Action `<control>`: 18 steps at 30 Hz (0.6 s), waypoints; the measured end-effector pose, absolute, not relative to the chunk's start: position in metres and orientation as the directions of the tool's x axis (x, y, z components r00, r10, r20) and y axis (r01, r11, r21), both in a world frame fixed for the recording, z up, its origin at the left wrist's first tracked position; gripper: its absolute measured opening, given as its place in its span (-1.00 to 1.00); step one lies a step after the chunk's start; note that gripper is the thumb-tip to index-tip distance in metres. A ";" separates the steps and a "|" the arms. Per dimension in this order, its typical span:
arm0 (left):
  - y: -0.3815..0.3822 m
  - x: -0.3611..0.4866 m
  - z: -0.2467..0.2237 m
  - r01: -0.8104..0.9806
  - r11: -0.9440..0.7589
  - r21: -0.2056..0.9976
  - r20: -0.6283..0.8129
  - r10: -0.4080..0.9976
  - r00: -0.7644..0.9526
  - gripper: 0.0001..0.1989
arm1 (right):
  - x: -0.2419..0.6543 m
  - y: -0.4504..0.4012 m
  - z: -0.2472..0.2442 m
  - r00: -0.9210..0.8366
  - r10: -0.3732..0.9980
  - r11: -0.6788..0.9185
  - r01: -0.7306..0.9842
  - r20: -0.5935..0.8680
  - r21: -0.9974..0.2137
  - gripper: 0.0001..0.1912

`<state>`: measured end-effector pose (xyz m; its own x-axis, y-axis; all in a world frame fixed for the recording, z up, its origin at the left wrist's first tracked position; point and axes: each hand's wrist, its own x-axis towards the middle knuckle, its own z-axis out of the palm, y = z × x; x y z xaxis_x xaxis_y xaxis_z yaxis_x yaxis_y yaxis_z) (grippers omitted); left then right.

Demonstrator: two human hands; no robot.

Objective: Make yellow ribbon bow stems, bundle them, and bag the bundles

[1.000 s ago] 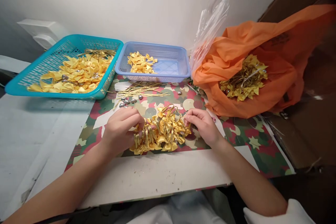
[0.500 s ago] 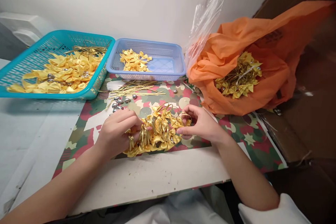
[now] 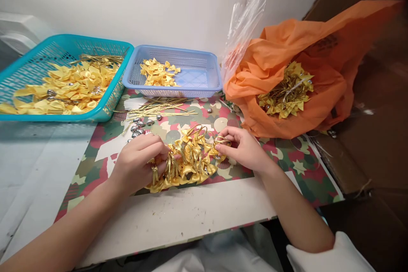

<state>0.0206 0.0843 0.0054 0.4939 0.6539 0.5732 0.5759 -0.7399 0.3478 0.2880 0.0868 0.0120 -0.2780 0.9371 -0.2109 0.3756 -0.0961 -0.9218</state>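
A pile of yellow ribbon bows (image 3: pixel 191 165) with gold cord loops lies on the patterned paper in front of me. My left hand (image 3: pixel 138 161) is closed at the pile's left side, its fingers curled round a bunch of gold cord loops (image 3: pixel 172 168). At the right end, my right hand (image 3: pixel 244 149) pinches gold cord loops (image 3: pixel 222 140) between thumb and fingers. Small silver bells (image 3: pixel 137 127) lie just beyond my left hand, and loose gold cords (image 3: pixel 165 108) are spread behind them.
A teal basket (image 3: pixel 108 102) of yellow bows and gold cords stands at the left. Beside it is a blue basket (image 3: pixel 172 92) with fewer bows. An orange bag (image 3: pixel 328 93) at the right holds a bundle of bows (image 3: pixel 288 93). Brown cardboard (image 3: pixel 376 157) stands at the far right.
The right fingers have closed further on the cord loops at the pile's right end. The left hand keeps its grip. The whole view has shifted slightly.
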 end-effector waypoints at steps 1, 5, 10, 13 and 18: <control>0.084 0.021 0.005 0.577 -0.740 0.346 0.574 0.654 0.494 -0.71 | 0.288 0.086 0.013 -0.278 0.939 -0.090 0.375 -0.204 -0.923 -0.82; 0.084 0.021 0.006 0.578 -0.733 0.358 0.560 0.664 0.496 -0.72 | 0.289 0.084 0.018 -0.330 0.920 -0.100 0.318 -0.209 -0.943 -0.75; 0.084 0.021 0.005 0.557 -0.743 0.370 0.563 0.657 0.502 -0.72 | 0.296 0.083 0.023 -0.437 0.879 -0.025 0.352 -0.188 -0.936 -0.56; 0.084 0.021 0.005 0.566 -0.734 0.376 0.550 0.668 0.502 -0.72 | 0.305 0.086 0.023 -0.489 0.850 -0.007 0.362 -0.197 -0.932 -0.46; 0.084 0.021 0.005 0.565 -0.739 0.368 0.546 0.663 0.512 -0.71 | 0.311 0.090 0.021 -0.497 0.857 0.062 0.358 -0.134 -0.932 -0.55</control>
<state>0.0207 0.0843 0.0049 0.5118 0.6633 0.5461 0.5649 -0.7387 0.3678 0.3114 0.0900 0.0215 -0.4969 0.8575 -0.1335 0.3579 0.0623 -0.9317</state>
